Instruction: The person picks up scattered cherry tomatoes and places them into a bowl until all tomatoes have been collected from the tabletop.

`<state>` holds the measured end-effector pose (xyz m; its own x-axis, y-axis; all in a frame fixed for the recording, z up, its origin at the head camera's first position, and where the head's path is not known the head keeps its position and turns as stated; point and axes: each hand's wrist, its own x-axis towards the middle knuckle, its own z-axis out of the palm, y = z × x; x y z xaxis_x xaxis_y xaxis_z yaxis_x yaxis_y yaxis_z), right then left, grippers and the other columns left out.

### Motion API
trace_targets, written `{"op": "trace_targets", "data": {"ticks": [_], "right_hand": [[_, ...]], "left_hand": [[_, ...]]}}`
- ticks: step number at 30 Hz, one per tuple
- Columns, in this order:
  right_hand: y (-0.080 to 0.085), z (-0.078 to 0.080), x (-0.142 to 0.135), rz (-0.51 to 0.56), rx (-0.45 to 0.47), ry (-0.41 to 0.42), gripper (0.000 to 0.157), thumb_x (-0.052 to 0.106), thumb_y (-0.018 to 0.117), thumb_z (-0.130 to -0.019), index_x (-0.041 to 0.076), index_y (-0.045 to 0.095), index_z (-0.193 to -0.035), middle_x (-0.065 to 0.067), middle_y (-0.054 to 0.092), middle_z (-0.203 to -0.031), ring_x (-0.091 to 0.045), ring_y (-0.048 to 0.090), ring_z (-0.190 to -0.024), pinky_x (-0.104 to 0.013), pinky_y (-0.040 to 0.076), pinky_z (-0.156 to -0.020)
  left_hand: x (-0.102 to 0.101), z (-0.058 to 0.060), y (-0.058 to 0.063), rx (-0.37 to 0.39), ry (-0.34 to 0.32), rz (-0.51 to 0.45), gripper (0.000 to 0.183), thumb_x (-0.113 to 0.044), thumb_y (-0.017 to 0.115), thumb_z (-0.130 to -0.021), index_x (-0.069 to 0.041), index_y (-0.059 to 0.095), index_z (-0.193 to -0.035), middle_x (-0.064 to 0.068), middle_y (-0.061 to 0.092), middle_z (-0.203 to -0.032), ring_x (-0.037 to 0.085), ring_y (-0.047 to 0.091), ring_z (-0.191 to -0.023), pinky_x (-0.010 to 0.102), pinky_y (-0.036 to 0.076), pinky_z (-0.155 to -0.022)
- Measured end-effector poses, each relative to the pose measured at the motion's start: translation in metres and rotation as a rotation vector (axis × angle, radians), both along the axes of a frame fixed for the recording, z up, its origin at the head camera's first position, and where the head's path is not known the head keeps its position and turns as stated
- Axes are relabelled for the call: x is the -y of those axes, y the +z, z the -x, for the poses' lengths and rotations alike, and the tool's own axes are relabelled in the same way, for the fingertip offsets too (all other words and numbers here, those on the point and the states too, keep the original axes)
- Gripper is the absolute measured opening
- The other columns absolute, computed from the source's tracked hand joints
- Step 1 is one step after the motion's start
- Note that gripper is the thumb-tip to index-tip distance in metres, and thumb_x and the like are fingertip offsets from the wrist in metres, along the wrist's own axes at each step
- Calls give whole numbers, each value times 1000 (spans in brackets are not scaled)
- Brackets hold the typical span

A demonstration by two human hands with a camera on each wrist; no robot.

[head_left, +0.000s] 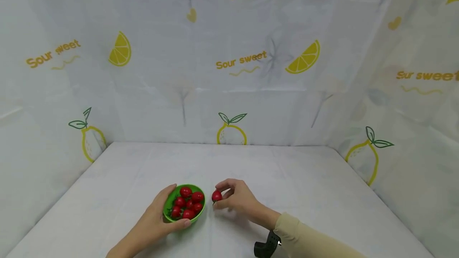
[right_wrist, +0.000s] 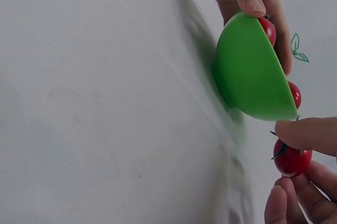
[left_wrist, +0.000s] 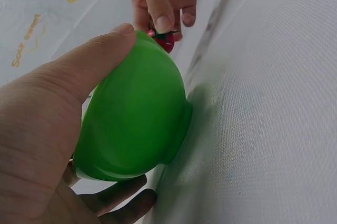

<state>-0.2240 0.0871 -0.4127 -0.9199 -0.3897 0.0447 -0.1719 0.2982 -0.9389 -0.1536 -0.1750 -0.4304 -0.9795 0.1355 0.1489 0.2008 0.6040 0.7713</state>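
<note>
A green bowl (head_left: 167,215) with several red cherry tomatoes (head_left: 188,214) in it stands on the white table. My left hand (head_left: 157,214) grips the bowl from its left side, thumb on the near rim and fingers around the far side. In the left wrist view the bowl's outer wall (left_wrist: 137,113) hides what it holds. Just right of the bowl, my right hand (head_left: 239,200) pinches a single cherry tomato (head_left: 216,196) between thumb and fingers. The right wrist view shows green sepals on this cherry tomato (right_wrist: 293,161), close by the bowl's rim.
A white cloth covers the table (head_left: 287,178). Behind it and at both sides hang white sheets (head_left: 161,102) with lemon prints. A black device (head_left: 266,247) sits under the right wrist, beside the beige sleeve (head_left: 308,236).
</note>
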Motion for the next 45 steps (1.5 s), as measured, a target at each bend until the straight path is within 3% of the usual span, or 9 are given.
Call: {"op": "trace_targets", "data": {"ticks": [5,13,35,45], "right_hand": [[14,-4,1,23,-29,-16,46,2,85,-70,0,67,-112,-9,66,-92,-22,61,-81,-30,49,-60],[25,4,5,7,-48,-25,45,12,86,-75,1,66,-114,-7,66,-95,-23,60,-86,-30,50,-65],[35,-4,29,38,-96,76,39,15,84,-78,9,67,-113,-3,66,-99,-22,61,-86,-31,50,-63],[32,-7,39,-3,-92,117,39,12,85,-77,11,67,-112,2,65,-99,-20,61,-84,-30,50,-62]], "left_hand": [[1,1,-1,3,1,-10,104,-56,83,-72,-14,30,-152,8,35,-151,32,36,-136,58,37,-104],[0,2,-1,16,16,-6,105,-58,82,-71,-15,31,-152,6,35,-151,31,36,-136,58,37,-104],[1,2,-2,10,10,-20,103,-55,83,-72,-13,32,-152,6,37,-149,30,39,-132,58,41,-101],[3,2,-1,3,-5,-36,104,-55,83,-73,-14,30,-152,6,35,-150,29,39,-133,57,38,-103]]}}
